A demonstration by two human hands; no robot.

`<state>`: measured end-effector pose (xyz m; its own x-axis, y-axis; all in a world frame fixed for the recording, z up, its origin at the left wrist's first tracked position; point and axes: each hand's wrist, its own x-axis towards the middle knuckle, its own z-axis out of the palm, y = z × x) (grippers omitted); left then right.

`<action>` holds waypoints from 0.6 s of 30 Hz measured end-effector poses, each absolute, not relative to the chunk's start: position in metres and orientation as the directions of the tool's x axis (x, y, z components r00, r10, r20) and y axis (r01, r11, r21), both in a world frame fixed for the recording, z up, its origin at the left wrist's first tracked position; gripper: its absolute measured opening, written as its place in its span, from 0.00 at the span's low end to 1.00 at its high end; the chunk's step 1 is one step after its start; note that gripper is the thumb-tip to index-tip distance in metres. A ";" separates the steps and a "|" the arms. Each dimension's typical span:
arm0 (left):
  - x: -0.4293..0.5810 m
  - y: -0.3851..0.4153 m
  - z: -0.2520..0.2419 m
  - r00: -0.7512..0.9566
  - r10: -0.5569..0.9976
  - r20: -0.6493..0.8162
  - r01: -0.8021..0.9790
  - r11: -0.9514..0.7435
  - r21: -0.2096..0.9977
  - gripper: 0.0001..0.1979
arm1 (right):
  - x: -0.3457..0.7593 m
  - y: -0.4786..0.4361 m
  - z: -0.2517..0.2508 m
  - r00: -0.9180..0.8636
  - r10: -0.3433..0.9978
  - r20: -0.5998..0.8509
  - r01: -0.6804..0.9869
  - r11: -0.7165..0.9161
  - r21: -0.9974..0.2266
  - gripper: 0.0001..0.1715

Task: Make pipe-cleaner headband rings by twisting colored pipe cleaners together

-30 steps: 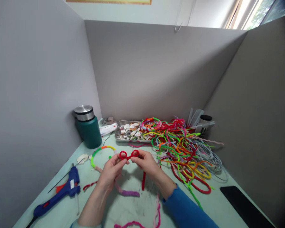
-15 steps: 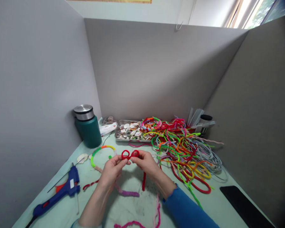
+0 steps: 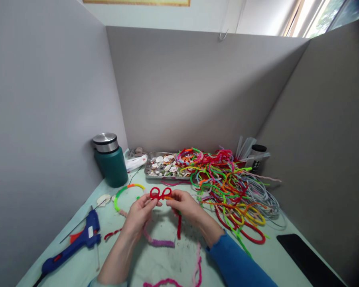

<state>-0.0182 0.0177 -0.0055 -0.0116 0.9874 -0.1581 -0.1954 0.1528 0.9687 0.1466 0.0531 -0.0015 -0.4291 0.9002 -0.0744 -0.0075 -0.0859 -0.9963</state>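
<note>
A red pipe cleaner (image 3: pixel 155 193) bent into two small loops side by side stands up between my fingertips. My left hand (image 3: pixel 137 215) pinches it from the left, just below the loops. My right hand (image 3: pixel 184 205) is closed at the right loop, where a short orange stretch shows beside the fingers. Below my right hand hangs or lies a red strand (image 3: pixel 179 229) with a bit of green at its top; how it joins is hidden. A multicoloured ring of joined pipe cleaners (image 3: pixel 117 199) lies behind my left hand, and a purple end (image 3: pixel 163 243) shows beneath my hands.
At left are a blue glue gun (image 3: pixel 86 235) and a green bottle (image 3: pixel 111 165). Behind my hands stands a metal tray (image 3: pixel 155 177) of shells and buttons. A tangled pile of pipe cleaners (image 3: pixel 221 179) fills the right. A black phone-like slab (image 3: pixel 305 257) lies at the right edge.
The red loops have shifted slightly left and opened more upright. An orange stretch now shows at my right fingertips, which have moved a little apart from my left.
</note>
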 end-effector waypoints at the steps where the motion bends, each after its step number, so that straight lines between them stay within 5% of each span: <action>1: -0.018 0.018 -0.006 -0.020 0.987 -0.157 -0.173 0.152 0.973 0.22 | 0.147 0.054 -0.002 -0.433 0.897 -0.085 -0.005 -0.097 -0.995 0.13; 9: -0.015 0.016 -0.006 -0.029 0.983 -0.182 -0.108 0.177 0.978 0.18 | 0.135 0.051 -0.009 -0.299 0.945 0.134 0.083 0.165 -0.983 0.07; 18: -0.012 0.016 -0.003 -0.040 0.982 -0.187 -0.120 0.181 0.976 0.18 | 0.135 0.052 -0.012 -0.273 0.958 0.084 0.098 0.115 -0.988 0.09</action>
<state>-0.0124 0.0160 -0.0031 -0.0397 0.9815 -0.1872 -0.1204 0.1813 0.9760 0.1346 0.0517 -0.0120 -0.2733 0.9582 0.0842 0.0984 0.1150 -0.9885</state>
